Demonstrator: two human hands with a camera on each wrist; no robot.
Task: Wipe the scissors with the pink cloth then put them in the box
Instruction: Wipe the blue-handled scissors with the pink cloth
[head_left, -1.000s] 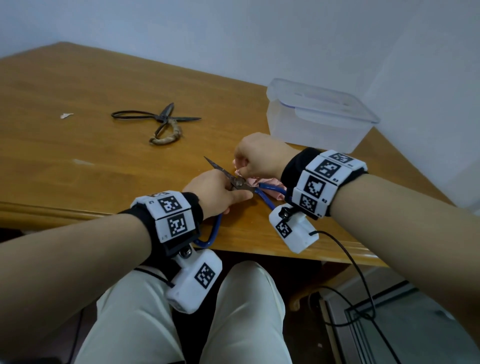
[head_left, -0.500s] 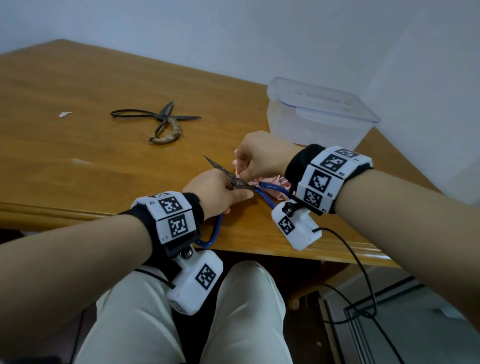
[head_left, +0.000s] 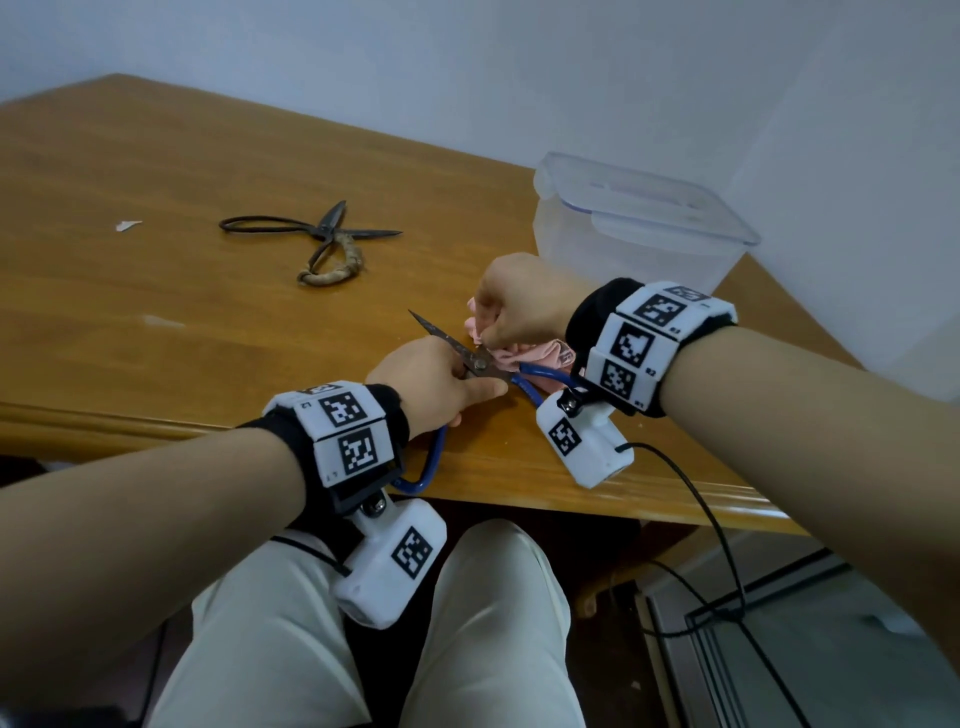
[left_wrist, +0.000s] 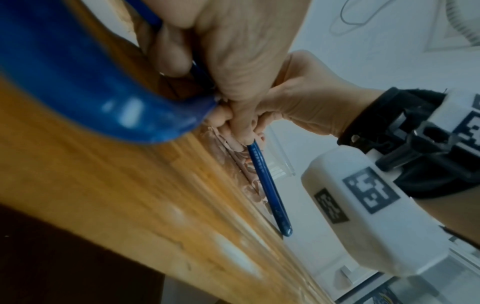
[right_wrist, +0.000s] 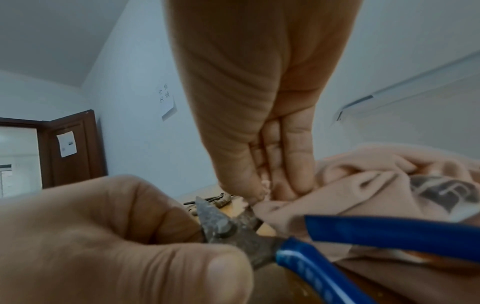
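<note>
We held the rusty-bladed scissors with blue plastic-coated loop handles (head_left: 470, 358) low over the near edge of the brown wooden table (head_left: 156, 291), our left hand (head_left: 434, 382) curled round them at the pivot, thumb and fingers pinching the metal just behind the screw. Their long axis ran from the blade tip, pointing away and to the left, back toward us and to the right, where the two blue handles spread apart, one passing under our left wrist and one lying over the cloth.

Our right hand (head_left: 519, 306) sat just beyond the pivot, its fingers bunched and clenched on a fold of the crumpled pink cloth (head_left: 524, 356), pressing that fold against the second blade right beside the screw. So the cloth met the metal from the right side, and the bare length of the upper blade lay away to the left of our right fingertips; we judged that the wiping stroke had to run along that axis toward the tip.

The clear plastic lidded box (head_left: 639, 228) stood behind our right hand, nearer to it than to the left. A second pair of dark iron scissors (head_left: 317, 241) lay well apart, further out on the table.
</note>
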